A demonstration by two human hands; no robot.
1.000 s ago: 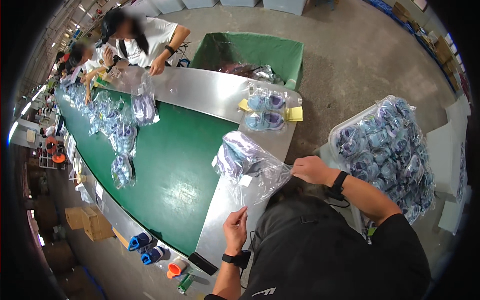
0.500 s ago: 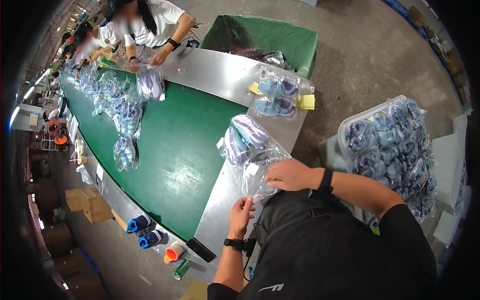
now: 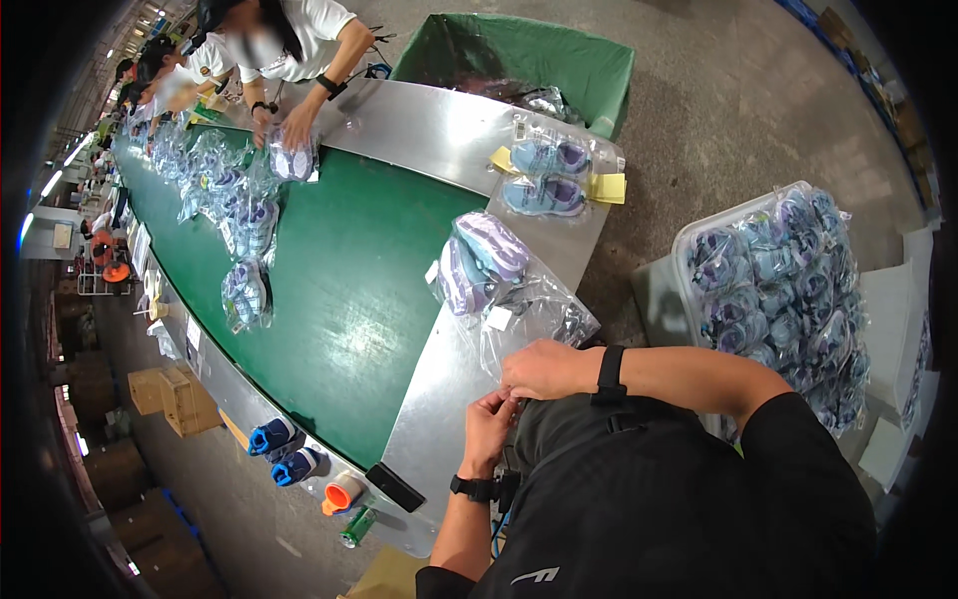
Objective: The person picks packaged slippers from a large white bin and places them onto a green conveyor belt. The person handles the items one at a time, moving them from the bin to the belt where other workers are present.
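Head view, bagged shoes (image 3: 494,245), metal ledge (image 3: 439,399), green belt (image 3: 349,270), floor (image 3: 718,100)

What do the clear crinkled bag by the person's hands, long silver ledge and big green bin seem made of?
Clear crinkled bag: thin glossy plastic film, given transparency and glints. Long silver ledge: probably smooth metal, from its grey sheen. Big green bin: plastic or coated fabric perhaps; its sides look matte.

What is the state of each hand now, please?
Left hand: closed in a pinch; any held thing cannot be told.
Right hand: curled closed, meeting the left one; whether it grips the clear bag cannot be told.
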